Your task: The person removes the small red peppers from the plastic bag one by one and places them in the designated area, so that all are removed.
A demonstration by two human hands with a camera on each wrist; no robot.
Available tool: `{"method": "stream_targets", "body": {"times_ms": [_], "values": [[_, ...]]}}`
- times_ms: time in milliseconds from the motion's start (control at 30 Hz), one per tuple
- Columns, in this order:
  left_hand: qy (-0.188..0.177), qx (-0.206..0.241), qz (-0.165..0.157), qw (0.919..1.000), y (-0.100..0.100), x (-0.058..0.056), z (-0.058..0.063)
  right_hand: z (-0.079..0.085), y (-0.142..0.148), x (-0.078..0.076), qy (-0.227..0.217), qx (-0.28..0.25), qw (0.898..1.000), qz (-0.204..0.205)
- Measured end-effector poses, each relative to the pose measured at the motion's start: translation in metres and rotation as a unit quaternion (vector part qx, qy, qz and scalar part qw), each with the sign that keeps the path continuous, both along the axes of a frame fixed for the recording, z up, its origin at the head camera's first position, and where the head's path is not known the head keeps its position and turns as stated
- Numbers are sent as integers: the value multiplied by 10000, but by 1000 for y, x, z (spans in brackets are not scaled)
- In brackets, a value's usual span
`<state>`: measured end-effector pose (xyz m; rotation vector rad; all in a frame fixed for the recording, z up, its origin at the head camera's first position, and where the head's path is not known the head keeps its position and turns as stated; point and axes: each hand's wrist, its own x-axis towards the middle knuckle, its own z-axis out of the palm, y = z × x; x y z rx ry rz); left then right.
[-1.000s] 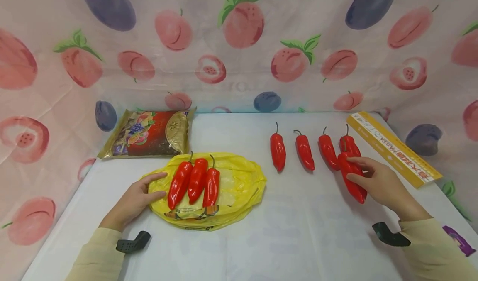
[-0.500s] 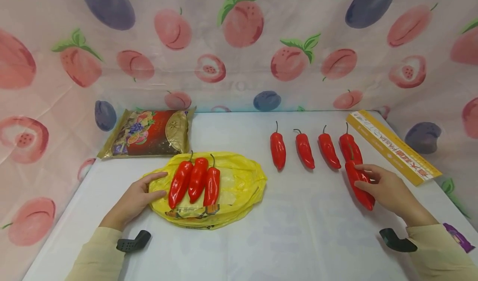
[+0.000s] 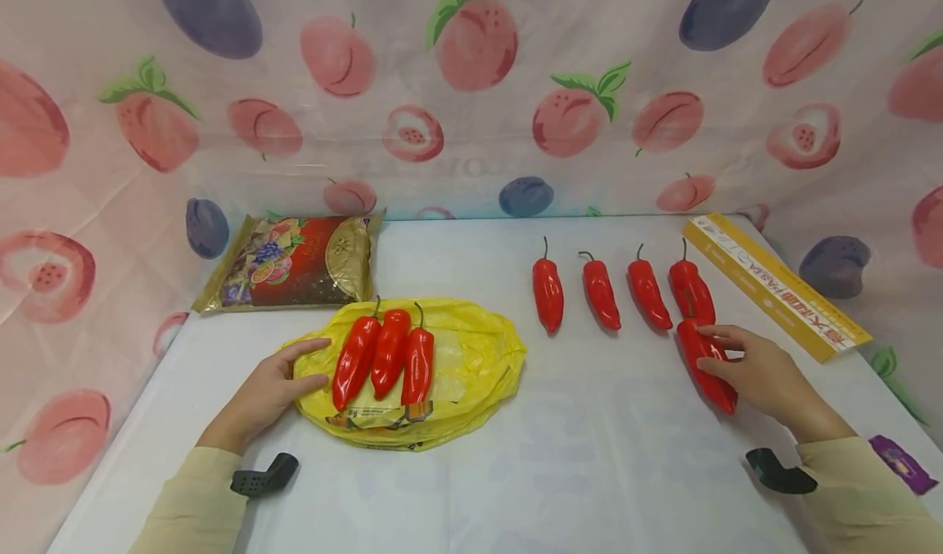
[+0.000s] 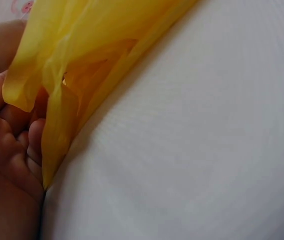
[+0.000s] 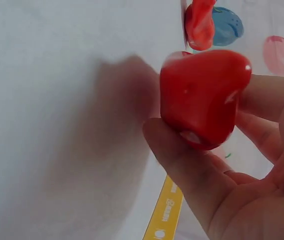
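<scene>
My right hand (image 3: 762,382) grips a glossy red chili pepper (image 3: 705,366) between thumb and fingers. Its blunt end faces the right wrist camera, and a soft shadow falls beside it. Just behind it, partly covered by its stem, lies another red pepper (image 3: 691,288), the rightmost of a spaced row at the back right. On the left, my left hand (image 3: 268,386) holds the edge of a flattened yellow plastic bag (image 3: 479,358); in the left wrist view the crumpled bag edge (image 4: 59,115) covers part of the curled fingers. Three red peppers (image 3: 390,353) lie side by side on the bag.
A gold and red packet (image 3: 295,261) lies behind the bag at the back left. Along the right edge is a long yellow pasta box (image 3: 777,288), with a small purple wrapper (image 3: 902,464) near the right sleeve. Fruit-print cloth (image 3: 471,128) rises behind the white table (image 3: 575,464).
My right hand has moved right and toward me with its pepper, uncovering more of the rightmost pepper in the row. The left hand stays at the bag.
</scene>
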<state>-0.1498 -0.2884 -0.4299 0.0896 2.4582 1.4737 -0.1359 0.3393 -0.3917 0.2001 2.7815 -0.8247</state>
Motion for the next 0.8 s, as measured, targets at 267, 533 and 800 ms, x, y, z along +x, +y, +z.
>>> {"method": "stream_targets", "body": {"times_ms": [267, 533, 800], "values": [[-68, -54, 71, 9999, 1, 1, 1, 0, -1, -3, -172, 217, 9996, -69], [19, -56, -4, 10000, 0, 0, -1, 2, -1, -5, -190, 482, 9986, -43], [-6, 0, -21, 10000, 0, 0, -1, -2, -2, -8, -19, 479, 9988, -63]]}}
